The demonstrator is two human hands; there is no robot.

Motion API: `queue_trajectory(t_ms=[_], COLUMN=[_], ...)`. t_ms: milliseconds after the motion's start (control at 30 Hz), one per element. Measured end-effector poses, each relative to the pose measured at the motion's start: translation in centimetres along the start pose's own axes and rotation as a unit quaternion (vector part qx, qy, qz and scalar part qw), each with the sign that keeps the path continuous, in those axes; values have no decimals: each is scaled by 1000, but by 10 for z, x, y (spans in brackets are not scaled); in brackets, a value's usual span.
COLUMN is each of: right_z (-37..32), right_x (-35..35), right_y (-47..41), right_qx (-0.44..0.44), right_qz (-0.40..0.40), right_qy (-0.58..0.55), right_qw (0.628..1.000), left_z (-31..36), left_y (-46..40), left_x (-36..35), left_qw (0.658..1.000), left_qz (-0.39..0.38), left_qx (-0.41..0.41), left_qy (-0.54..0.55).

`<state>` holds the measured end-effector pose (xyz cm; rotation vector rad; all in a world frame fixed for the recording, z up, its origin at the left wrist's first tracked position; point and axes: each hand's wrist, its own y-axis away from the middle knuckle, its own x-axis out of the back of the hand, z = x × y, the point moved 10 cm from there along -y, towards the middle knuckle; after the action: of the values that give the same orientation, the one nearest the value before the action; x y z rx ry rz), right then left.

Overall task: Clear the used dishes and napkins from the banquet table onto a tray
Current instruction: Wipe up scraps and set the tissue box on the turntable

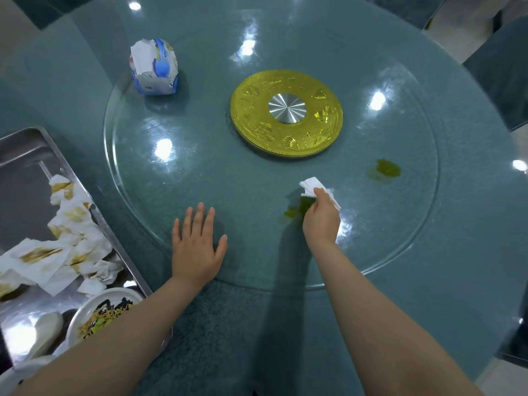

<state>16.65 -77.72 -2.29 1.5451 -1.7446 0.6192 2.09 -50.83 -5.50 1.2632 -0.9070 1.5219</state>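
Risk centres on the glass turntable, which may rotate under a sideways wipe. Right hand pinches a white napkin against a green spill near the turntable's front edge. Left hand lies flat, fingers spread, on the same edge, probably as a brake. A second green spill sits further right on the turntable. Thin paper could smear or tear. The tray, left of the turntable, holds stained napkins and a plate.
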Motion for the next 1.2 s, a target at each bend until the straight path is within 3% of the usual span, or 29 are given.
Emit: queue_trajectory(t_ms=[567,1200], right_z=[-4,-4], right_x=[-11,-16], right_y=[23,53], right_qx=[12,132], right_qz=[-35,-115], right_qy=[-50,-50], right_qw=[998,983], left_z=[1,0], left_y=[0,0], left_x=[4,1], left_qw=[1000,1000], left_qz=[3,-21], left_qx=[-1,-1], left_qy=[-8,-8])
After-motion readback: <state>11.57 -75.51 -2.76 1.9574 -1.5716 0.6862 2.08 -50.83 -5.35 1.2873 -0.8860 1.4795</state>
